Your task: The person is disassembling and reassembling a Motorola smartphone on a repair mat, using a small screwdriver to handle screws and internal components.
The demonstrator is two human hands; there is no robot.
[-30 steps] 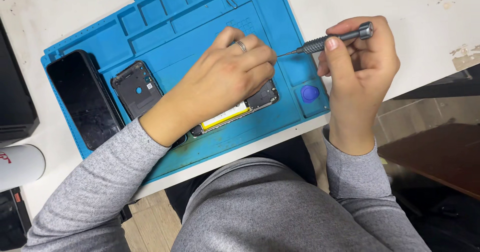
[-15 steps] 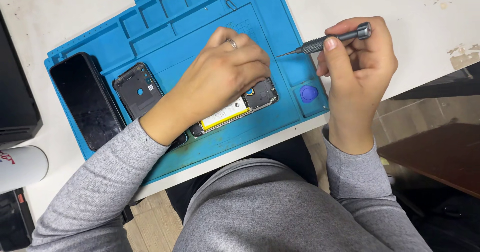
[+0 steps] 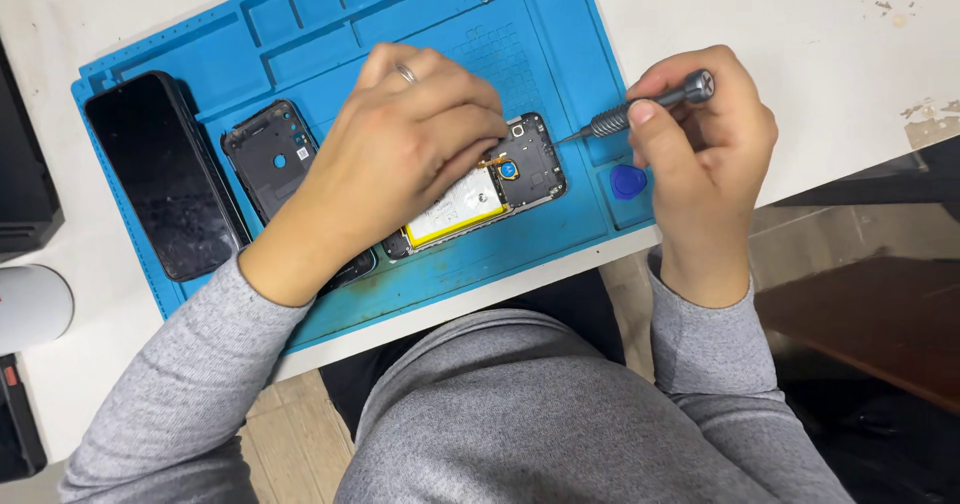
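Blue silicone work mat spread over a white table, ridged into small compartments along its far edge. Near the mat's front edge, an opened phone lying flat, back off, yellow-bordered battery and dark circuit cover exposed. Left hand laid across the phone's middle, fingers curled down onto it and pressing, ring on one finger; much of the phone's left half hidden beneath that palm. Right hand clenched around a grey metal screwdriver, knurled handle pinched between thumb and fingers, thin tip just beside the phone's upper right corner; contact with the phone hard to tell. Small blue triangular pick resting on the mat between phone and right wrist. Left of the covering hand, a black back cover with round camera holes, and further left a dark screen panel, both flat on the mat. Off the mat at left, a white rounded object and a black device at the frame edge. Grey sleeves and grey lap below the table edge.
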